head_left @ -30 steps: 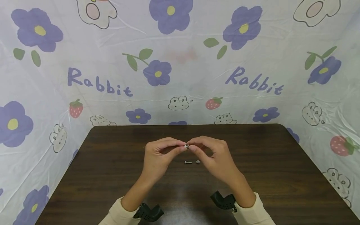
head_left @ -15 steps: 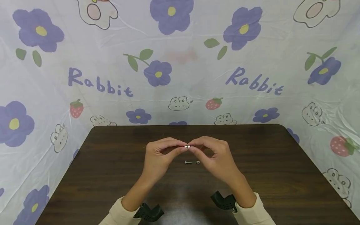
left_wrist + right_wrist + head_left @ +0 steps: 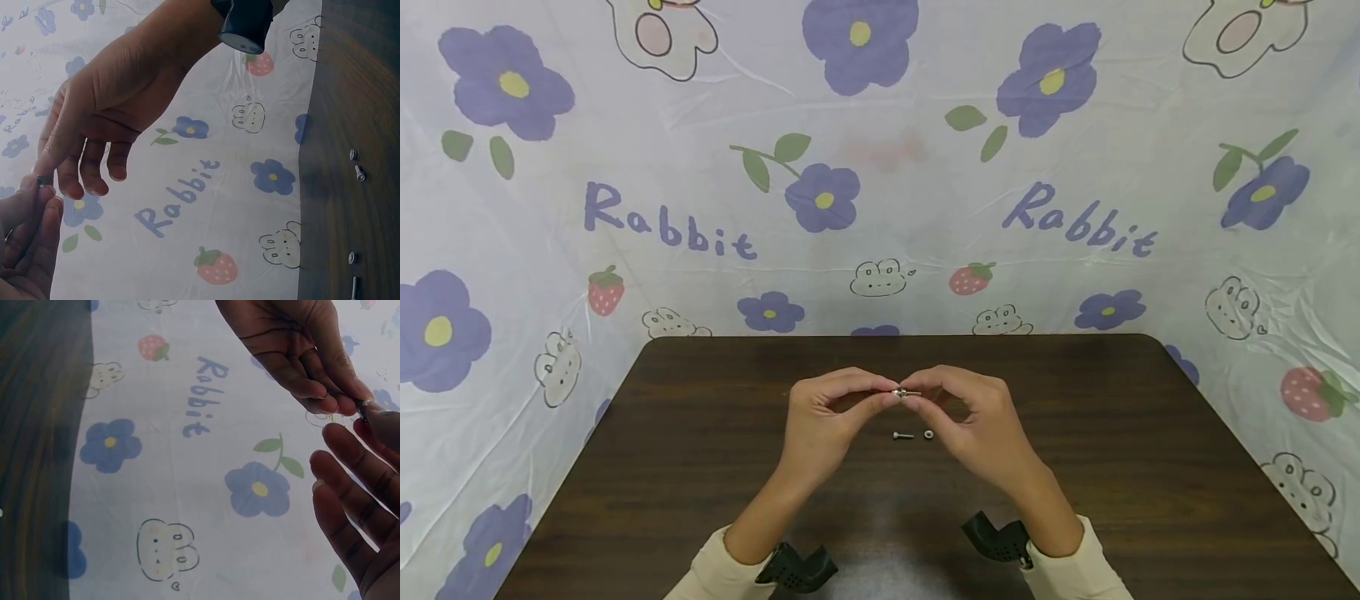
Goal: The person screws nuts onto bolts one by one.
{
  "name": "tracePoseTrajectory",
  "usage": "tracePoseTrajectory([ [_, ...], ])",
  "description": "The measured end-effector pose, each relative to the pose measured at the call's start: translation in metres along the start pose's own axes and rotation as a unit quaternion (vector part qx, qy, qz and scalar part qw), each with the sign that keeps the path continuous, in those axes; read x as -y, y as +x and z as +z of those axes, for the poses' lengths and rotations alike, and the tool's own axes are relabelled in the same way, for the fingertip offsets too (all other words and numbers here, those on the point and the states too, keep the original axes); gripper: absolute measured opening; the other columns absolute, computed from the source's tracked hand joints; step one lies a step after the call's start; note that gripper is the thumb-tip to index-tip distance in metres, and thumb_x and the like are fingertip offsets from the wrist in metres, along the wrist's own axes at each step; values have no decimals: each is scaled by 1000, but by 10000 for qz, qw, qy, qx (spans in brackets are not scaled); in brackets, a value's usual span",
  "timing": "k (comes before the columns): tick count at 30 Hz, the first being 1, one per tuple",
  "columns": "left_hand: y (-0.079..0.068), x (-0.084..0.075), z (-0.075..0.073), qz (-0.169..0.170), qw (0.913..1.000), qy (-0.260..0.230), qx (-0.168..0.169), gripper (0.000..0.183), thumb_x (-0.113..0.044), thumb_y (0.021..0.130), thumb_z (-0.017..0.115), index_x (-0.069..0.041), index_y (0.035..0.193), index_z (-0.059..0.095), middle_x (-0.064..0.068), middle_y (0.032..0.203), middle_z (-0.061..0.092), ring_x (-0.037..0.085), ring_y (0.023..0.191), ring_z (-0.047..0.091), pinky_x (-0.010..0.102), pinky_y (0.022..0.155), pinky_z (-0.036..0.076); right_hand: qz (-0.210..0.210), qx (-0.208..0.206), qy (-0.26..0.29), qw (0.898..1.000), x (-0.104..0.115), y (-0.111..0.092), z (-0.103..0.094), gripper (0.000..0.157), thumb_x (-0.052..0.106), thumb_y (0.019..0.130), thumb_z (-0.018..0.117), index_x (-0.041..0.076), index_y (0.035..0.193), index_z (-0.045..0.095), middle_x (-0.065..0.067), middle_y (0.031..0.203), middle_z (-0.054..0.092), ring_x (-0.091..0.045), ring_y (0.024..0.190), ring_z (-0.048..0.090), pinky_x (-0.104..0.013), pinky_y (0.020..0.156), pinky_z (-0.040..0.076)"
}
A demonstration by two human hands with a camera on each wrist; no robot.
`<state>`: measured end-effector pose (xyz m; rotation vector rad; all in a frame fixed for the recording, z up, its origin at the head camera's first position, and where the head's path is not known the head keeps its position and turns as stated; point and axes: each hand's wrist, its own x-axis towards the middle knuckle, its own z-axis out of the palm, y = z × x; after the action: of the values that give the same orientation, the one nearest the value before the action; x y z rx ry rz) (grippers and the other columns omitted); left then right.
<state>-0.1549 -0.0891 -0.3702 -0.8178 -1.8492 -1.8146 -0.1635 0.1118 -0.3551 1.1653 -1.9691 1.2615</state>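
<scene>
Metal bolt (image 3: 902, 392), in the pinching grip of left hand (image 3: 820, 417) and right hand (image 3: 990, 417), screws (image 3: 355, 287) and nuts (image 3: 353, 257) on table (image 3: 662, 450) below

We see a small silvery metal fastener (image 3: 907, 392), held in the air where the fingertips of the left hand (image 3: 820, 417) and right hand (image 3: 979, 417) meet, both pinching it. It lies roughly level, its thin, straight shank pointing right between the right thumb and forefinger. Fingers cover much of its thicker end, so we cannot make out its full shape.
</scene>
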Motion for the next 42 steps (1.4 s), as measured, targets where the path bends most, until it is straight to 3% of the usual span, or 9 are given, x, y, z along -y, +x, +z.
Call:
tracePoseTrajectory([
  [3, 0, 0, 0, 25, 10000, -36, 8, 10, 0, 87, 78, -3, 97, 80, 6, 91, 77, 23, 84, 73, 37, 73, 63, 140, 39, -76, 9999, 0, 0, -1, 13, 0, 93, 72, 10, 100, 74, 2, 91, 74, -8, 77, 67, -21, 69, 56],
  [9, 0, 0, -1, 24, 10000, 20, -59, 12, 0, 86, 79, -4, 97, 80, 5, 91, 77, 22, 83, 72, 35, 72, 62, 445, -27, 43, 9990, -1, -3, -3, 15, -4, 95, 67, 9, 101, 74, 0, 91, 75, -13, 78, 71, -24, 69, 60],
  [18, 0, 2, -1, 12, 9999, 90, -51, 12, -1, 87, 79, -4, 98, 80, 5, 91, 76, 21, 83, 72, 34, 73, 62, 334, -26, 230, 9992, -3, -3, -7, 6, 3, 94, 72, 6, 98, 74, -4, 89, 75, -12, 69, 69, -21, 64, 58],
  [27, -1, 3, 0, -52, 10000, 15, -36, 11, -2, 89, 76, -4, 99, 79, 6, 92, 76, 21, 84, 73, 38, 75, 63, 441, 30, 249, 9987, -2, -2, -8, 11, 1, 90, 76, 10, 96, 75, 0, 85, 75, -8, 70, 69, -23, 61, 58],
  [32, -1, 3, 0, -67, 9997, -201, 100, 20, 0, 91, 74, -3, 111, 75, 10, 100, 75, 23, 86, 74, 39, 78, 62, 411, -57, 292, 9987, -3, -3, -7, 2, 8, 93, 75, 7, 95, 75, -1, 84, 75, -10, 69, 70, -21, 61, 58],
  [36, 0, 3, -1, 60, 9994, -48, 324, 33, 2, 87, 78, -5, 118, 72, 8, 107, 74, 22, 90, 73, 39, 78, 62, 362, -76, 346, 9987, -3, -3, -6, 3, 10, 94, 74, 6, 94, 75, -1, 83, 75, -14, 67, 70, -21, 61, 57],
  [39, 0, 4, 0, 192, 9988, -32, 446, 31, 4, 85, 79, -5, 114, 74, 7, 107, 73, 22, 89, 73, 42, 77, 62, 336, -72, 391, 9986, -2, -3, -6, 2, 7, 92, 75, 7, 95, 75, 0, 84, 75, -17, 66, 71, -21, 61, 57],
  [42, 1, 4, 0, 309, 9985, -69, 443, 25, 5, 84, 79, -5, 107, 76, 8, 103, 73, 23, 88, 72, 43, 74, 62, 273, -71, 394, 9988, -1, -2, -5, 11, 0, 90, 76, 9, 95, 75, 0, 83, 74, -16, 67, 70, -21, 60, 57],
])
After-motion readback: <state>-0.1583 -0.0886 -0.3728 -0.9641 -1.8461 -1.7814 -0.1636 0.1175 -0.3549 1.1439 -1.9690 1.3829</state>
